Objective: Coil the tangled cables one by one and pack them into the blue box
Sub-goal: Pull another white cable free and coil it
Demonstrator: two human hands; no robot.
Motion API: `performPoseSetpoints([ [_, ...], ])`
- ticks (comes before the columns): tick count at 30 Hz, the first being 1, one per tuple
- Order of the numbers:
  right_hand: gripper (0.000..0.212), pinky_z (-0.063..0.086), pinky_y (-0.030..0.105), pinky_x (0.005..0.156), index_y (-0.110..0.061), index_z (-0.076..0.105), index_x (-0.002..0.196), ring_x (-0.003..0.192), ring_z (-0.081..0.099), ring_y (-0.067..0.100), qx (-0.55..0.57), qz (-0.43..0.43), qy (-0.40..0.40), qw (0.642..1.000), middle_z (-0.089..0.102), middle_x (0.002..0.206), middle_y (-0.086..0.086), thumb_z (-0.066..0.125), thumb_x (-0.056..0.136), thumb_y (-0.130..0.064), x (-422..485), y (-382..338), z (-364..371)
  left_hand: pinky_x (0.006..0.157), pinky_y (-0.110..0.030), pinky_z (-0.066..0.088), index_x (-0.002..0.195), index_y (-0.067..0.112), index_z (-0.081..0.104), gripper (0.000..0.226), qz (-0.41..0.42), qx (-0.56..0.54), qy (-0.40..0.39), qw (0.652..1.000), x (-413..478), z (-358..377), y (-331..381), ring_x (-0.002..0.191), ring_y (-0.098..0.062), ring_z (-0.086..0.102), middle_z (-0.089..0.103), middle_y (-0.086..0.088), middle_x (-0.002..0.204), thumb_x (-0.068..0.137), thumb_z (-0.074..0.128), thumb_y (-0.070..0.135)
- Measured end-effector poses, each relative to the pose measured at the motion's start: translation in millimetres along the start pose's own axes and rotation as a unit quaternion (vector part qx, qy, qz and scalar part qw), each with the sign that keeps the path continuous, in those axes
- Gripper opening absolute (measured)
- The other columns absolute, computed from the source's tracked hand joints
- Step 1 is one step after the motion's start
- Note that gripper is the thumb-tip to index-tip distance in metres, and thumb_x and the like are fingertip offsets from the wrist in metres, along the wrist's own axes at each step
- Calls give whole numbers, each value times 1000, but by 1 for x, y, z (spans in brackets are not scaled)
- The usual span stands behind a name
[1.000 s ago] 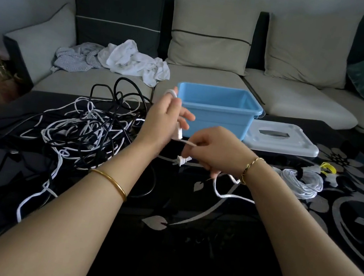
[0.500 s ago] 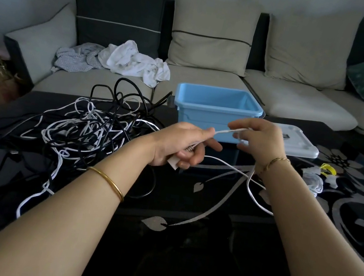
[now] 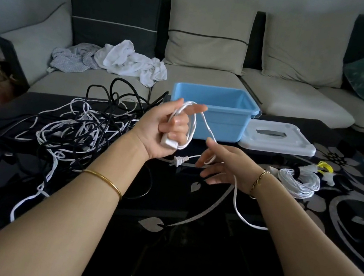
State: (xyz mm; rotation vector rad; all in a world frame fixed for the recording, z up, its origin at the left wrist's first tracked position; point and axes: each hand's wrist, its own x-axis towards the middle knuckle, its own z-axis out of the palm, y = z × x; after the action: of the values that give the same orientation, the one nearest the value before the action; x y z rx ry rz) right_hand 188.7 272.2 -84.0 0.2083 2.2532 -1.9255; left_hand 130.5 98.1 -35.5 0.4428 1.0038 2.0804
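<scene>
Head view, single frame.

- Left hand (image 3: 168, 125): raised above the desk (image 3: 181, 247), palm toward the camera. Fingers are curled round a few loops of white cable (image 3: 193, 125). A white block (image 3: 168, 141) on the same cable is held against the heel of the palm. Index finger points right, with the loops hung over it.
- Right hand (image 3: 224, 167): lower and just right of the left, the two hands apart. Fingers are loosely spread and not closed. The cable drops from the left index finger and passes across these fingers. No firm grip is visible.
- The cable's free run goes on below the right hand, curves down over the desk and slips behind the right forearm.
- A two-pin plug (image 3: 178, 160) lies on the desk between the wrists. Which cable it belongs to cannot be told.
- Blue box (image 3: 227, 121): on the far side of the desk, behind the left hand, open top. Nothing shows in the part of the interior that is visible.
- Lid (image 3: 278, 140): white, flat on the desk, touching or just right of the box.
- Tangle (image 3: 80, 127): black and white cables heaped on the left half of the desk. Strands trail to the near left edge.
- Coiled bundle (image 3: 299, 185): white, on the desk to the right, beyond the right wrist. A yellow item (image 3: 324, 166) sits just behind it.
- A gold bangle (image 3: 105, 180) is on the left wrist and a gold bracelet (image 3: 258, 180) on the right.
- Sofa (image 3: 210, 79): behind the desk. Crumpled cloths (image 3: 122, 59) lie on its left seat.
</scene>
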Motion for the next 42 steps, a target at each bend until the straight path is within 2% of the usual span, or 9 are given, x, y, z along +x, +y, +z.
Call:
performPoseSetpoints([
  [6,48,51,29,52,-8,58,66,54,54,15,9,-62,3,998,68,76,8,55,79,-54,-2,-5,10,33,-10,32,102,-4,57,41,94,-191,70,975,1,-7,4,26,-5,34,51,9,45,104,30,27],
  [11,30,53,37,85,-9,63,69,80,63,14,-155,-95,-14,983,71,74,0,56,93,-26,-2,-10,20,52,-18,50,114,-1,45,29,131,-254,88,954,5,-9,3,35,-6,43,68,-9,71,103,32,23],
  [16,12,55,36,84,-4,58,81,73,68,17,-208,-103,-84,969,67,63,5,57,90,-11,-11,-28,36,89,-43,48,85,6,45,29,181,-120,135,967,11,-6,-2,48,-9,50,70,-13,82,105,26,17],
  [23,11,57,28,60,0,63,92,61,65,16,-265,-60,-135,953,67,68,6,62,87,-10,-27,-46,31,65,-29,50,105,14,45,15,263,208,260,906,17,-4,-10,53,-7,52,69,-2,76,105,31,14],
  [28,11,45,19,46,-10,67,82,41,49,5,-318,-147,22,936,57,55,-4,65,86,-20,-24,-51,22,58,-19,43,94,27,46,21,239,503,230,798,7,-9,-20,57,-8,53,65,-1,82,101,34,12],
  [31,15,48,27,62,-20,67,75,61,54,8,-398,-189,142,886,60,65,-8,69,81,-34,-16,-48,14,63,-28,42,97,9,47,12,169,577,176,780,9,-10,-24,60,-16,53,62,1,78,98,35,11],
  [34,16,41,28,63,-31,68,81,79,55,11,-471,-180,239,830,64,81,-10,64,82,-47,-15,-46,7,66,-36,48,92,7,46,17,94,597,124,787,6,-4,-26,59,-18,54,63,-6,68,100,35,18],
  [37,25,34,29,65,-32,70,90,89,55,15,-516,-186,284,786,61,90,-9,57,86,-52,-15,-41,1,50,-21,46,95,5,56,33,29,549,109,828,3,2,-23,49,-15,48,59,-3,56,103,36,30],
  [42,29,30,34,90,-33,69,98,106,50,19,-592,-213,291,721,66,95,-5,46,92,-50,-12,-39,-1,46,-24,37,110,-2,57,35,3,519,84,850,5,6,-22,39,-10,37,56,-2,50,99,47,30],
])
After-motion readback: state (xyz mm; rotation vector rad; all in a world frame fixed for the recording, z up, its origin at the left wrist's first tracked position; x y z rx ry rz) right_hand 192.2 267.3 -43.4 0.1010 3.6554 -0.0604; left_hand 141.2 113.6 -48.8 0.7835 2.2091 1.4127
